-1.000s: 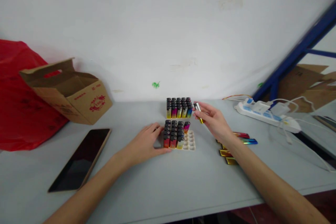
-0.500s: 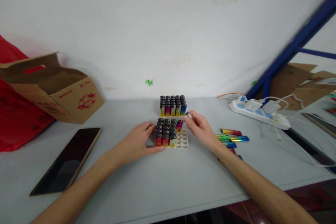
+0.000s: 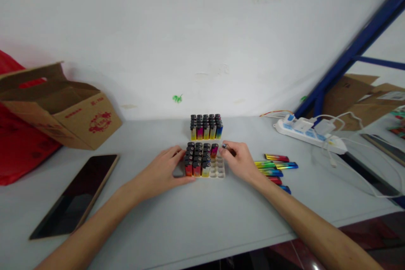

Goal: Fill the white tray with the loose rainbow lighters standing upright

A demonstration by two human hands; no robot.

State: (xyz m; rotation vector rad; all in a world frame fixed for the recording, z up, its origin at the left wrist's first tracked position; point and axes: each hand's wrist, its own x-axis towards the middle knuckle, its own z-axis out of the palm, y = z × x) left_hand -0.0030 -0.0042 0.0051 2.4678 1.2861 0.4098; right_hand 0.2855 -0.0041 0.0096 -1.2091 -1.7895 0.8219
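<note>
We lowered lighter (image 3: 224, 146), pinched in R hand (image 3: 241, 159), to tray (image 3: 217, 173) far-R corner, likely seating; L hand (image 3: 163, 171), fingers spread, L edge.

A lighter (image 3: 224, 146) is held by the right hand (image 3: 239, 160) at the tray (image 3: 217, 170) — far right corner; left edge flanked by left hand (image 3: 167, 168) — lighter block (image 3: 206, 127) placed near bench (image 3: 142, 232) rear edge.

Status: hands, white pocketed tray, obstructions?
Left hand cupped round left side of white pocketed tray. Right hand pinching black-topped lighter at back-right corner. Tray part filled, nothing seen blocking.
</note>
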